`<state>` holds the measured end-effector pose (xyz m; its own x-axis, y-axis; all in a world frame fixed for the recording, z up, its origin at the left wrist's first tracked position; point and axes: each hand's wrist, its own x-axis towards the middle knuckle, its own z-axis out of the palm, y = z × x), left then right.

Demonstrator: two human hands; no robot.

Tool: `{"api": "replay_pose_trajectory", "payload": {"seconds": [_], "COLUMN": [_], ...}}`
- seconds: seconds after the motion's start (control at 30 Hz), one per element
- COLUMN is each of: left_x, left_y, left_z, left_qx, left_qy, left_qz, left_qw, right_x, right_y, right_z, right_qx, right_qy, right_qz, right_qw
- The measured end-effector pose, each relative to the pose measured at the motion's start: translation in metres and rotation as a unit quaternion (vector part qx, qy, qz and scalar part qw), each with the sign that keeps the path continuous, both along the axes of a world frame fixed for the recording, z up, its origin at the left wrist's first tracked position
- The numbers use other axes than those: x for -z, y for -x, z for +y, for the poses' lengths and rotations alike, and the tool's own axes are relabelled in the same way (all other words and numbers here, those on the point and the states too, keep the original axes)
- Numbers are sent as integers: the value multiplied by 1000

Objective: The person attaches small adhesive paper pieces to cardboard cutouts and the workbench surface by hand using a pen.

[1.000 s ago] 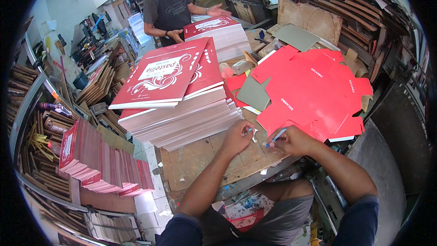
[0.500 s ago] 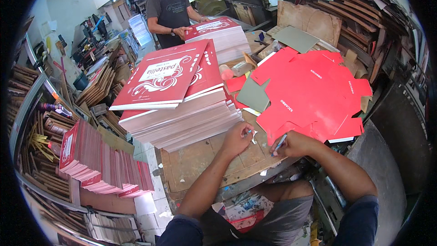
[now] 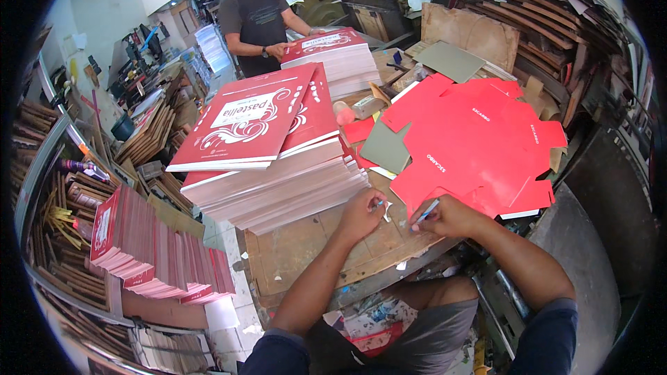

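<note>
Right hand [image 3: 450,217] clamped on a thin blue-and-white pen-like tool [image 3: 427,210], tip down by my left hand [image 3: 361,212], whose fingers pinch a small white paper scrap [image 3: 384,207]. I'd judge both v. light, scrap flimsy; hold tool mid-shaft. Under the hands: worn brown cardboard worktop [image 3: 306,253]. Just beyond right hand: flat red die-cut carton sheets [image 3: 472,139]. Workshop's crowded w/ stacks.

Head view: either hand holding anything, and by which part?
Right hand grips a thin blue-and-white pen-like tool near its lower end, upper end sticking out. Left hand pinches a small pale, blue-tipped item at its fingertips; too small to identify.
</note>
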<state>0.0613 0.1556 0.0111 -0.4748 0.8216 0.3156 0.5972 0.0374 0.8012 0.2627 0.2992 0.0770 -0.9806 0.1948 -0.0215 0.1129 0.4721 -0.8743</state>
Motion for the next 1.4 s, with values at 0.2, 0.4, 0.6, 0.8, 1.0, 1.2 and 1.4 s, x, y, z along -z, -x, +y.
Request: {"api": "replay_pose_trajectory", "payload": {"seconds": [0.2,0.4,0.6,0.8,1.0,1.2,1.4], "left_x": [3,2,2,2,3,-1,-1], "left_y": [3,1,1,1,2,0,0], "left_z": [0,-1,1,1,0,-1,-1], "left_qx": [5,1,2,2,5,3,8], "left_qy": [-17,-12,-10,-17,-22,-5,-18], "left_qz": [1,-8,4,1,3,-3,3], "left_qw": [1000,1000,1000,1000,1000,1000,1000], "right_x": [-3,-5,18,7,0,-6,-6], "right_y": [0,5,1,0,2,3,5], "right_z": [-2,-6,8,1,-1,-7,-7], "right_qx": [-25,22,-57,-56,-31,-16,10], "right_qy": [-114,-10,-91,-68,-96,-70,-42], "right_qz": [-91,44,-75,-85,-99,-20,72], "right_qw": [989,999,991,992,990,997,996]}}
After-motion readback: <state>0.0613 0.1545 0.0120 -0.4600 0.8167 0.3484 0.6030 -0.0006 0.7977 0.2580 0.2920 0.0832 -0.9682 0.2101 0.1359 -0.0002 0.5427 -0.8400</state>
